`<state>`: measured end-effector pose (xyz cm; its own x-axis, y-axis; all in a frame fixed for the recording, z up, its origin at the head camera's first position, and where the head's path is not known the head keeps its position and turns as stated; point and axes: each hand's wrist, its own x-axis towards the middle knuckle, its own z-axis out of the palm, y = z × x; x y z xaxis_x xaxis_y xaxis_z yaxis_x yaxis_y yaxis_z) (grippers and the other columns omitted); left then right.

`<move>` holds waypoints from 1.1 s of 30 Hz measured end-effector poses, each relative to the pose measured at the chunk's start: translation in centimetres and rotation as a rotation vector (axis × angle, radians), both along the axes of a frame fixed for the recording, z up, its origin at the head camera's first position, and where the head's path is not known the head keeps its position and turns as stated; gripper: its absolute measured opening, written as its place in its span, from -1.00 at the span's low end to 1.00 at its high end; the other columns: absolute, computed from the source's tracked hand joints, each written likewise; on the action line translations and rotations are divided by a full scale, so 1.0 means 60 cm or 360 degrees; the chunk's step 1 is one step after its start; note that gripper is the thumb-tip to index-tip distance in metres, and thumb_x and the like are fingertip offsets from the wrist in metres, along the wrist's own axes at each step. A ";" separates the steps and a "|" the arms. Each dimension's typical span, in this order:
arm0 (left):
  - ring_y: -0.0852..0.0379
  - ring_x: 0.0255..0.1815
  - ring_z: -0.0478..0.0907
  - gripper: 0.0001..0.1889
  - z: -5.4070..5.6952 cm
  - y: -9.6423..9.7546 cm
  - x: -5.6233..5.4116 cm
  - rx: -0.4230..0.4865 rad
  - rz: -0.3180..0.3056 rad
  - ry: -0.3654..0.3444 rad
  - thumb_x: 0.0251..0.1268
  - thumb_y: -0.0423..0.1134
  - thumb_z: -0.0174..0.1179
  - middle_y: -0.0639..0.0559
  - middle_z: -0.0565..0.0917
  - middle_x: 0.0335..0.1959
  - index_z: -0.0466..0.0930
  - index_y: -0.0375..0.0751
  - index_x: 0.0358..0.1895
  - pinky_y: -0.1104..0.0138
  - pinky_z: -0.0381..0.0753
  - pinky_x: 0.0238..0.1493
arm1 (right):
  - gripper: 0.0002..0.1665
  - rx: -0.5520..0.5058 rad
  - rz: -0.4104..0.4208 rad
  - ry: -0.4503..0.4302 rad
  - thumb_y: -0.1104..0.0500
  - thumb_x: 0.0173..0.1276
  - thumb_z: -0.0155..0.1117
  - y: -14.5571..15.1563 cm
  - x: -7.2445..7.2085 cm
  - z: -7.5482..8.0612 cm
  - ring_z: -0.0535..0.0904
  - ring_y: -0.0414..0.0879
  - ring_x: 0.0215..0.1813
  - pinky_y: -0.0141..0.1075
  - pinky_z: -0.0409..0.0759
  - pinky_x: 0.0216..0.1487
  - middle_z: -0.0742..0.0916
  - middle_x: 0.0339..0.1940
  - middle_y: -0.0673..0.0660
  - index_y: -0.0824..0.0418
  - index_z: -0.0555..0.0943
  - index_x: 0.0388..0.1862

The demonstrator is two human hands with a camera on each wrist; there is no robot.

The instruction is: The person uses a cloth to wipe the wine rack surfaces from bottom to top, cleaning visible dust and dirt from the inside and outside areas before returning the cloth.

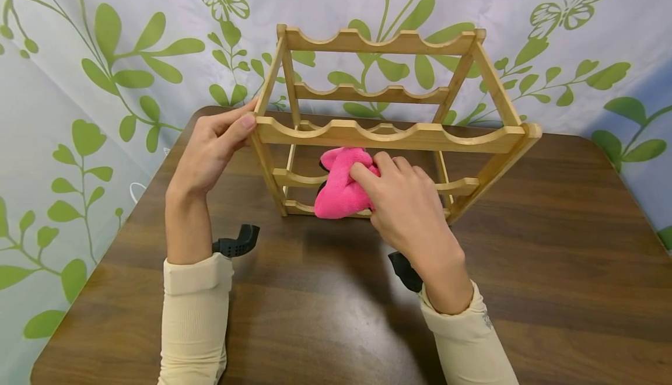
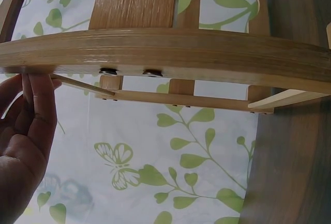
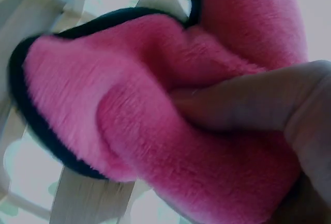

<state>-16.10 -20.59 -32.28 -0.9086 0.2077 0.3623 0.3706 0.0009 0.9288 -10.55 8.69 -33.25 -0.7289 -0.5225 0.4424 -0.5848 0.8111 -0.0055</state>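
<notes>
A light wooden wine rack (image 1: 346,134) with scalloped rails stands on the table. At its front left upper corner, my left hand (image 1: 210,146) grips the frame between thumb and fingers; the left wrist view shows those fingers (image 2: 42,100) against the wooden bar. My right hand (image 1: 406,204) holds a bunched pink plush cloth (image 1: 343,189) at the rack's front, below the upper front rail. Up close in the right wrist view, the thumb presses into the folds of the cloth (image 3: 139,110), which has a dark edging. The tips of the other right fingers are hidden.
The dark wooden table (image 1: 567,256) extends around the rack. Behind it hangs a pale curtain (image 1: 152,0) printed with green leaves and butterflies. Black wrist mounts (image 1: 238,241) stick out near both forearms. A thin white cable (image 1: 135,191) shows at the table's left edge.
</notes>
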 end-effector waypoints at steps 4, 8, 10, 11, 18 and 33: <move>0.13 -0.06 0.60 -0.61 -0.001 0.001 -0.002 0.0019 -0.0003 0.0014 0.50 -0.31 0.06 -0.11 0.62 0.16 0.45 -0.43 0.28 0.36 0.60 0.01 | -0.59 0.0060 -0.0084 -0.0028 0.42 -0.01 0.39 0.019 0.006 -0.002 0.48 0.17 -0.24 -0.08 0.48 -0.42 0.56 -0.23 0.25 0.17 0.52 -0.17; 0.14 -0.06 0.59 -0.61 0.000 0.001 -0.003 0.0025 0.0001 0.0014 0.50 -0.31 0.06 0.00 0.67 0.07 0.44 -0.43 0.29 0.37 0.59 0.02 | -0.55 0.0076 -0.0095 -0.0017 0.43 -0.03 0.39 0.028 0.009 -0.006 0.47 0.19 -0.16 -0.06 0.48 -0.39 0.56 -0.18 0.27 0.18 0.52 -0.14; 0.14 -0.05 0.58 -0.60 0.000 0.001 -0.002 0.0023 0.0003 0.0009 0.50 -0.30 0.07 0.01 0.67 0.07 0.44 -0.42 0.29 0.38 0.58 0.05 | -0.53 0.0062 -0.0096 -0.0018 0.43 -0.04 0.38 0.029 0.010 -0.007 0.47 0.20 -0.16 -0.04 0.49 -0.40 0.57 -0.17 0.27 0.20 0.51 -0.11; 0.14 -0.05 0.58 -0.60 0.000 0.002 -0.002 0.0020 0.0006 0.0006 0.50 -0.30 0.07 0.00 0.67 0.07 0.44 -0.42 0.29 0.38 0.57 0.06 | -0.52 0.0052 -0.0094 -0.0024 0.44 -0.03 0.37 0.029 0.010 -0.008 0.48 0.21 -0.15 -0.03 0.50 -0.41 0.57 -0.16 0.27 0.21 0.50 -0.08; 0.11 -0.03 0.58 -0.61 0.002 0.002 0.001 0.0004 0.0008 -0.0006 0.50 -0.30 0.07 -0.06 0.64 0.12 0.45 -0.38 0.30 0.37 0.56 0.10 | -0.12 -0.0021 -0.0060 -0.0251 -0.01 -0.07 0.68 0.027 0.018 -0.011 0.41 0.24 0.08 0.07 0.60 -0.10 0.54 0.08 0.28 0.25 0.41 0.15; 0.11 -0.04 0.58 -0.62 -0.001 0.001 -0.002 0.0014 0.0004 0.0008 0.50 -0.30 0.06 -0.15 0.57 0.22 0.45 -0.39 0.29 0.37 0.58 0.04 | -0.42 0.0084 -0.0081 0.0202 0.11 0.14 0.50 -0.003 -0.002 -0.035 0.54 0.22 -0.22 0.04 0.53 -0.28 0.61 -0.19 0.24 0.05 0.47 0.12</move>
